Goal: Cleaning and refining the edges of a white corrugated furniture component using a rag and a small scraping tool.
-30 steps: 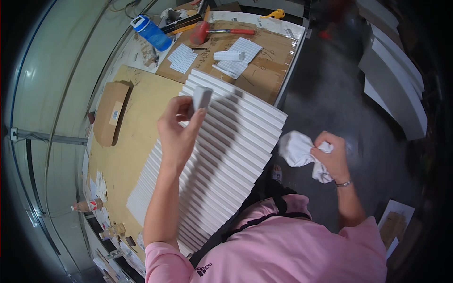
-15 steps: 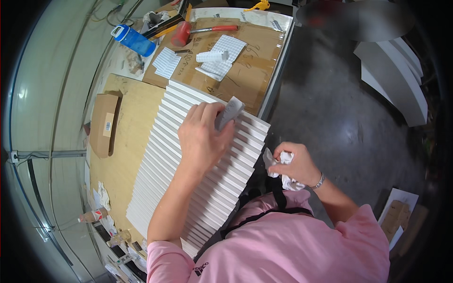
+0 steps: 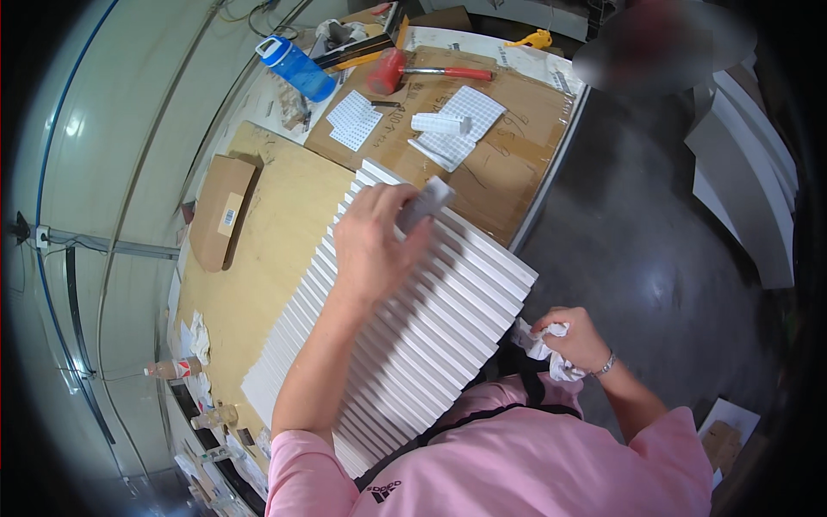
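Note:
My left hand point(image 3: 372, 246) is closed round a small grey-white block point(image 3: 428, 202), gripped between thumb and fingers. It is over the far part of a white ribbed panel point(image 3: 457, 323), slightly blurred by motion; whether the block touches the ribs I cannot tell. The panel lies slantwise on the worktable, its ribs side by side. Beyond its right near edge, low by my body, my right hand point(image 3: 582, 340) clutches a crumpled white cloth or paper point(image 3: 564, 368).
Cardboard point(image 3: 482, 202) covers the table's far end, bearing a red mallet point(image 3: 388, 72), white gridded sheets point(image 3: 355, 121) and a small roll point(image 3: 438, 123). A blue bottle point(image 3: 301, 71) lies behind. At left sits a brown carton point(image 3: 220, 211); white curved panels point(image 3: 749, 181) stand right.
The whole view has shifted, so the table and panel appear farther right. Relative to the panel, my left hand with the block has moved left along the ribs. My right hand still grips the white wad.

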A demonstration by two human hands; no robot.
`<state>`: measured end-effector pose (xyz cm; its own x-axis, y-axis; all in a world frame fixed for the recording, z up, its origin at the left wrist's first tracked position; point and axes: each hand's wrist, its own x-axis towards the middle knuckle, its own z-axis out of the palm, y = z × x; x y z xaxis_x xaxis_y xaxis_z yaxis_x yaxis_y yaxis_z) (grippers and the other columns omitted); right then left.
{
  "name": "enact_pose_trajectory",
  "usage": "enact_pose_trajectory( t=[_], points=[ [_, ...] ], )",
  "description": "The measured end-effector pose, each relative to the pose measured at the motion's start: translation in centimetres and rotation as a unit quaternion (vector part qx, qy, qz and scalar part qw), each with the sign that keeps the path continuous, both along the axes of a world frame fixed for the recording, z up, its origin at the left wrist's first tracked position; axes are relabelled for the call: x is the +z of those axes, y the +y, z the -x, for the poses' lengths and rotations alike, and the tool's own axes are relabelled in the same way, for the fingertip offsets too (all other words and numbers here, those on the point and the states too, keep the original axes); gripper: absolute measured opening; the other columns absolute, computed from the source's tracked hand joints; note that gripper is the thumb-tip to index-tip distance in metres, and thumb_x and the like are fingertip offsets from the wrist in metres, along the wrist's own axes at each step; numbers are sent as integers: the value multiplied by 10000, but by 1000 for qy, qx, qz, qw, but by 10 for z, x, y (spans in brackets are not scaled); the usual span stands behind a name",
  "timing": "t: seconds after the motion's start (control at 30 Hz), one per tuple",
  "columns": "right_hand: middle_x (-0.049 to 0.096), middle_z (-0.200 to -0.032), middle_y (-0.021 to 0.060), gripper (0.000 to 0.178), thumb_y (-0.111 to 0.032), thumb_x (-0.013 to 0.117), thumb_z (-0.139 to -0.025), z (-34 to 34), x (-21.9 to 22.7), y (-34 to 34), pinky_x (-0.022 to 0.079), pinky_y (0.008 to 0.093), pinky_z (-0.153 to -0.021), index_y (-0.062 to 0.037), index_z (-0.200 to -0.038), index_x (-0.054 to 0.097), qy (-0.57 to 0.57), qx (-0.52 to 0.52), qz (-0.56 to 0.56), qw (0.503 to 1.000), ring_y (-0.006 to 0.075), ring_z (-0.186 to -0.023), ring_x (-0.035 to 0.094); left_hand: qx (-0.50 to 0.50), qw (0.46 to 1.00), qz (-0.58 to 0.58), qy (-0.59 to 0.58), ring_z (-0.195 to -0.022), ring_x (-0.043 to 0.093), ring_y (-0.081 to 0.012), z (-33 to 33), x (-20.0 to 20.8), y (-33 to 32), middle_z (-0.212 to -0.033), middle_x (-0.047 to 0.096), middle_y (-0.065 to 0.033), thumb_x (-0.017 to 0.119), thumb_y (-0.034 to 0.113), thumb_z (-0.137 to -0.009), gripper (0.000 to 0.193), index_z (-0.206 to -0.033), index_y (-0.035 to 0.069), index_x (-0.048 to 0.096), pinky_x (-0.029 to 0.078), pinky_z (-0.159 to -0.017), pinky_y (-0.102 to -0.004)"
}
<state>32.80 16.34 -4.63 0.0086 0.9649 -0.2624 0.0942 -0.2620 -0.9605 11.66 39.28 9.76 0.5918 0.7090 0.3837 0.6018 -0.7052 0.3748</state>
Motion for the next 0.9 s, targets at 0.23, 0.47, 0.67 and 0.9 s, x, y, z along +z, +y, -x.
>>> enact_pose_trajectory(
  t=[0.23, 0.47, 0.67, 0.9],
  points=[
    [710, -848, 137, 184, 14, 607, -702, 0, -11, -5, 514, 299, -761, 39, -860, 698, -3, -26, 24, 999, 192, -795, 675, 176, 984, -23, 13, -778, 670, -256, 54, -24, 106, -884, 708, -138, 759, 132, -779, 309, -1047, -4, 689, 524, -722, -344],
    [699, -795, 122, 172, 15, 617, -698, -6, -18, -12, 509, 284, -708, 32, -849, 699, -44, -46, 64, 996, 163, -749, 664, 147, 986, 80, -21, -769, 668, -189, 56, -24, 111, -867, 722, -108, 757, 146, -795, 317, -1069, -3, 702, 511, -709, -319],
    [701, -800, 129, 180, 14, 618, -695, -4, -18, -7, 509, 290, -691, 31, -852, 705, -62, -40, 70, 995, 172, -739, 668, 159, 980, 90, -73, -767, 647, -185, 73, -34, 121, -867, 712, -108, 748, 82, -782, 320, -1089, 5, 704, 506, -711, -312],
    [699, -781, 138, 197, 5, 616, -691, 4, -24, -8, 514, 303, -674, 21, -859, 717, -77, -25, 64, 995, 183, -720, 675, 159, 985, 62, -26, -787, 646, -217, 77, -29, 114, -901, 708, -133, 735, 49, -774, 302, -1070, 5, 700, 506, -733, -335]
  ],
)
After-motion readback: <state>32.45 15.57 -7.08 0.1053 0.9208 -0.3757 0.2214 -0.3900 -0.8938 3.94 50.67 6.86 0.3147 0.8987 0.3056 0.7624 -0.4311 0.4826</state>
